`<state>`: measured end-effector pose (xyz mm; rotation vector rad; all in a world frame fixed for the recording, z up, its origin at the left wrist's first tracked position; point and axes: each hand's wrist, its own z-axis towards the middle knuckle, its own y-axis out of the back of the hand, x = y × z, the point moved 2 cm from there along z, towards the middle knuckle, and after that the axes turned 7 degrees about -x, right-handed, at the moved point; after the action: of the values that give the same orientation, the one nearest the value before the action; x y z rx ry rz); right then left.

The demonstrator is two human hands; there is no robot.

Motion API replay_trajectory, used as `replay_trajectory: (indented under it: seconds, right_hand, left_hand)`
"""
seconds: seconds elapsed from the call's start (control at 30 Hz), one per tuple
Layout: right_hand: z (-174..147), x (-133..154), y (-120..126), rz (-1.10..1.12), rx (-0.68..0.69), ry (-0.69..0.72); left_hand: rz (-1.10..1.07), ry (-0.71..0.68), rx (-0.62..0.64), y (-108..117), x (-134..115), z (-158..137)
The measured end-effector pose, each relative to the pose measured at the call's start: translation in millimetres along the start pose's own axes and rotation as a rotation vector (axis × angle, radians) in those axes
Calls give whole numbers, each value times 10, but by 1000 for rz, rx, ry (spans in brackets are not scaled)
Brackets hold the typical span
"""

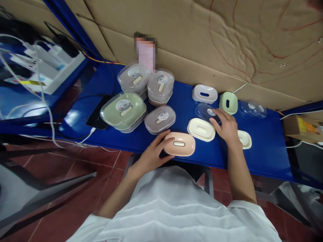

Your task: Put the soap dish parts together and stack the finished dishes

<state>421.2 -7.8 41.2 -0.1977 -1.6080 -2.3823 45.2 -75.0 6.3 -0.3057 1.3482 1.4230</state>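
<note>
My left hand (153, 151) is wrapped around the left end of a peach soap box (186, 144) with a cream insert in its middle slot, at the table's front edge. At the right end of a clear plastic lid (202, 111) with a round label, my right hand (228, 129) has its fingers and thumb curled onto the rim. A cream tray (201, 129) lies between the two hands, just below the lid. Another cream tray (245, 139) is partly hidden behind my right wrist. Behind the lid stand a pale lilac base (210, 95) and a green base (230, 104), both slotted.
Lidded soap boxes in green (130, 116), grey (161, 120) and other colours are stacked on the left of the blue table (271, 151). More clear lids (252, 109) lie at the right. A phone (98, 112) with a cable and a power strip (63, 69) are farther left. Cardboard (176, 37) lines the back.
</note>
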Motion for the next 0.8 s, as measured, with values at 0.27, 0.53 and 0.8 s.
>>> replay_trajectory:
  seconds: [0.27,0.53,0.8]
  right_hand:
    - [-743,536,-41,225,76,54]
    - [-1040,1164,-199,278,203,320]
    - [-1106,1105,-249,264,109,339]
  left_hand:
    - [-6,30,-42,-44,73,-18]
    - [0,32,-19,-36,52,-1]
    - [-10,49,-3,-32,61,-9]
